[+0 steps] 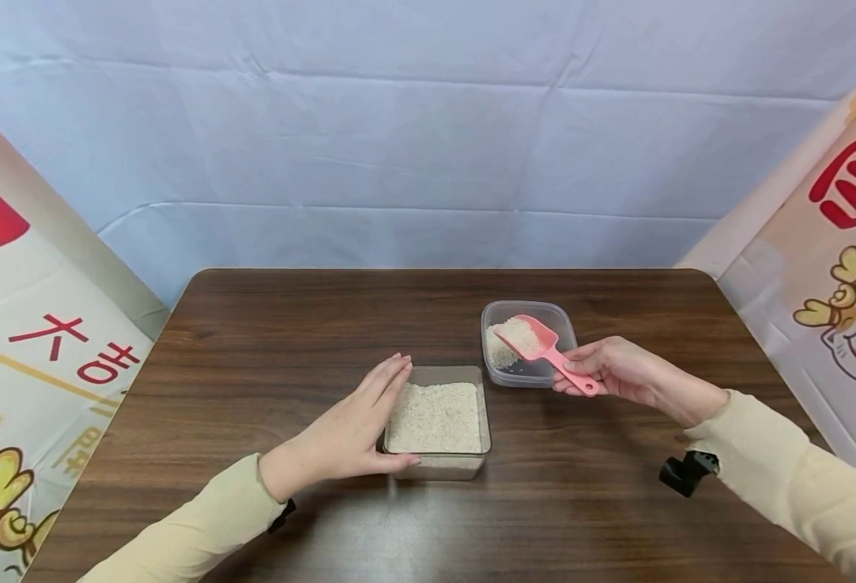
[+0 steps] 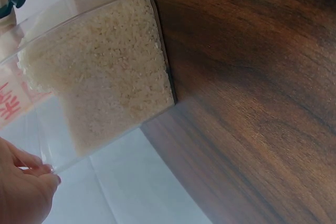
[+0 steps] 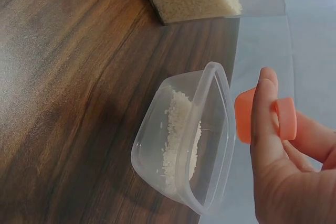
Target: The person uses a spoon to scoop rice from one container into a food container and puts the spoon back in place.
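My right hand (image 1: pixel 606 368) pinches the handle of a pink scoop (image 1: pixel 540 340), with the thumb on top. White rice (image 1: pixel 518 334) fills the scoop, which hangs over a small clear plastic container (image 1: pixel 566 320). More rice lies inside that container, as the right wrist view shows through its wall (image 3: pixel 152 150). My left hand (image 1: pixel 355 429) lies along the left side of a larger see-through box (image 1: pixel 442 468), fingers straight at its far left corner and thumb at the near rim. Rice (image 2: pixel 110 72) covers the bottom of this box well up its walls.
Both containers stand on a dark brown wooden table (image 1: pixel 289 324), the small one behind and to the right of the box. A pale cloth backdrop (image 1: pixel 413 162) hangs behind the table. Printed panels (image 1: pixel 836 308) flank both sides.
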{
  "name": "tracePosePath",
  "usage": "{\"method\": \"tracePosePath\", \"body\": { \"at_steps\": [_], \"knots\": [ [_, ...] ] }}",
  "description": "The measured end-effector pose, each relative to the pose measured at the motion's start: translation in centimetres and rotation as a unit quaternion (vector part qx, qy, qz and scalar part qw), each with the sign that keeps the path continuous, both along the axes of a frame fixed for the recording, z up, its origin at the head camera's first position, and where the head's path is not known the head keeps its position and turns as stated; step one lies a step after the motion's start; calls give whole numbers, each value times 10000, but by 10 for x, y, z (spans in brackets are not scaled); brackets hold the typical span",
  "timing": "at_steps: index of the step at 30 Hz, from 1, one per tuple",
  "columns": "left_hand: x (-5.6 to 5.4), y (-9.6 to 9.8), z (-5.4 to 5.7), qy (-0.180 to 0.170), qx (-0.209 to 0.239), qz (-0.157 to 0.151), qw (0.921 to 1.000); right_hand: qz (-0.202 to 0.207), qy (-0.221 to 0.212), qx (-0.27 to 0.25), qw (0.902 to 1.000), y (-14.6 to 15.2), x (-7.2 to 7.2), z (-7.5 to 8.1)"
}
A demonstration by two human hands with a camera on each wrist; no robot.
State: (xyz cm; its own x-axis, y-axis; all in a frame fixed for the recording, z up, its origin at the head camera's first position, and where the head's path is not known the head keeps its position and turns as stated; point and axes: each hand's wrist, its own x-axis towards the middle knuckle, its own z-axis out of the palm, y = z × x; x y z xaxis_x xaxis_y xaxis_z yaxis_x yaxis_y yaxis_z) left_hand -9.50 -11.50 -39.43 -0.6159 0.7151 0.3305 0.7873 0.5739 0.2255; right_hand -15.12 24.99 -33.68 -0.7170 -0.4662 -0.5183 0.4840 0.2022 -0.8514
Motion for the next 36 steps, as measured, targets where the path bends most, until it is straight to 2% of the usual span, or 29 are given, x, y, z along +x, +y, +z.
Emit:
{"method": "tracePosePath", "body": {
  "at_steps": [6,15,36],
  "knots": [
    [-3,0,-6,-25,1,0,10000,-112,-64,128,9998,-5,-5,-5],
    [-3,0,-6,-3,37,-18,10000,-149,-138,197,9996,-6,-9,-10],
    [-3,-1,-7,134,62,-51,9999,99,68,613,9980,-5,-10,-11]
  ]
}}
